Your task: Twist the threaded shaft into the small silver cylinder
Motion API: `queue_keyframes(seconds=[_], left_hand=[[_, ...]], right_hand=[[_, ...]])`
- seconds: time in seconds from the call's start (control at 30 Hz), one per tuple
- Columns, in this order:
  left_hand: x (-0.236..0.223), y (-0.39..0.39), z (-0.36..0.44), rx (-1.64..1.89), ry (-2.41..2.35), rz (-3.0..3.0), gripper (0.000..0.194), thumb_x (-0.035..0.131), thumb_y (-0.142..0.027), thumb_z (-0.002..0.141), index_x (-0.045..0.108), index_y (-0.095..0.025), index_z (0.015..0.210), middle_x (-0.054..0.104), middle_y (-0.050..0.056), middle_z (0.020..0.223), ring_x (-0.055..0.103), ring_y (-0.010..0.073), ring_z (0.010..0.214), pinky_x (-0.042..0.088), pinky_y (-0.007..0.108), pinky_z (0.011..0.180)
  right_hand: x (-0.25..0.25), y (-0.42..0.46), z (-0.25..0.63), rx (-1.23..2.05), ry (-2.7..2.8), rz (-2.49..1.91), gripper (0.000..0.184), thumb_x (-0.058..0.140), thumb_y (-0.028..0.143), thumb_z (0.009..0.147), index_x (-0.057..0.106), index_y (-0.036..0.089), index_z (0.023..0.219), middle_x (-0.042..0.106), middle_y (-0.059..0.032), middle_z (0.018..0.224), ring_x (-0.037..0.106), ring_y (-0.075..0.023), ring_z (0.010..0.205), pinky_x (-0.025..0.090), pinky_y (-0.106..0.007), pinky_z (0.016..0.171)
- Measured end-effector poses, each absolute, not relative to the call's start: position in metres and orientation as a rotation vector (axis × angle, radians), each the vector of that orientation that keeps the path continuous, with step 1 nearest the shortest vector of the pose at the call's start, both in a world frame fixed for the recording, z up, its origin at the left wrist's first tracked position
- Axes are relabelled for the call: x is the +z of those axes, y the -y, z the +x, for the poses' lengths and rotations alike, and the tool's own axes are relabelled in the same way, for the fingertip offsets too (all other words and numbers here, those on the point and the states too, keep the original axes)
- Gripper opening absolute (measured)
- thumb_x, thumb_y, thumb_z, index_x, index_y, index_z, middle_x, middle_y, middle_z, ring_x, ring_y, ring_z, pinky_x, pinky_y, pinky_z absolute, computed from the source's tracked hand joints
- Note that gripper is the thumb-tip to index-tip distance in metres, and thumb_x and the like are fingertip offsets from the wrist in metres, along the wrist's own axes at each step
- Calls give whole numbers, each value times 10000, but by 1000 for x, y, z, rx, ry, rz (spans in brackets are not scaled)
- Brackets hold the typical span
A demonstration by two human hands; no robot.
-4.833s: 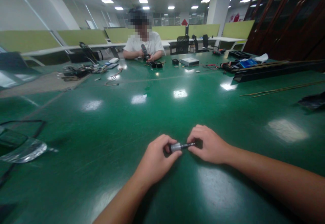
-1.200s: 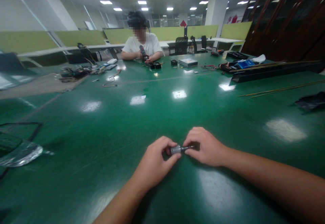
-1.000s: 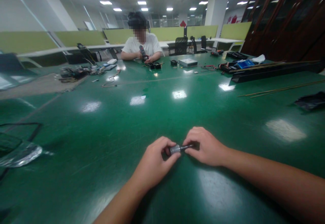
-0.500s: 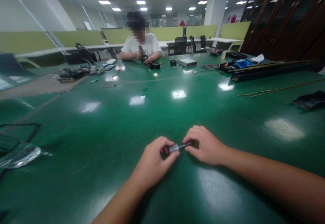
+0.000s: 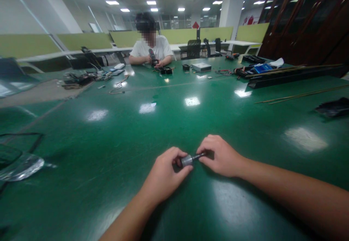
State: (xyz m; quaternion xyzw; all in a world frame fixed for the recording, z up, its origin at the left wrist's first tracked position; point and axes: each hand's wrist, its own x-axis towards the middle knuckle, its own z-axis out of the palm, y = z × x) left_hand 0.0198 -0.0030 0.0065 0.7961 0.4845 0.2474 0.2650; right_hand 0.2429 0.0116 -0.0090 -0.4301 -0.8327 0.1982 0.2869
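Both my hands rest on the green table near its front edge. My left hand is closed, thumb and fingers pinching a small silver cylinder. A thin dark shaft sticks out of the cylinder to the right. My right hand is closed, its fingertips pinching the far end of that shaft. The part lies roughly level between the two hands, just above the table top.
A person in a white shirt sits at the far side with a dark tool. Cables and parts lie far left, a grey box far centre, long black rails and thin rods right, a clear plastic bag near left.
Hardly anything has changed: both hands keep their hold on the cylinder and shaft, with only slight finger shifts. The view has drifted a little.
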Motion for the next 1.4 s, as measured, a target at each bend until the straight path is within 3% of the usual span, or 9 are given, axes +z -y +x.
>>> queue_keyframes(seconds=[1.03, 1.4], left_hand=[[6, 3, 19, 652, -1317, 2132, 123, 711, -253, 800, 645, -208, 894, 642, -2, 837, 600, 169, 762, 459, 276, 683], [6, 3, 21, 687, -1278, 2148, 120, 698, -205, 784, 634, -188, 884, 635, 6, 808, 593, 166, 729, 456, 269, 662]], right_hand=[[-5, -21, 263, 442, 2232, -1343, 108, 666, 138, 721, 695, 212, 795, 683, -2, 790, 574, -188, 801, 394, -337, 765], [-8, -16, 245, 560, 2290, -1079, 92, 712, 182, 780, 725, 212, 866, 713, -20, 837, 598, -194, 840, 407, -355, 824]])
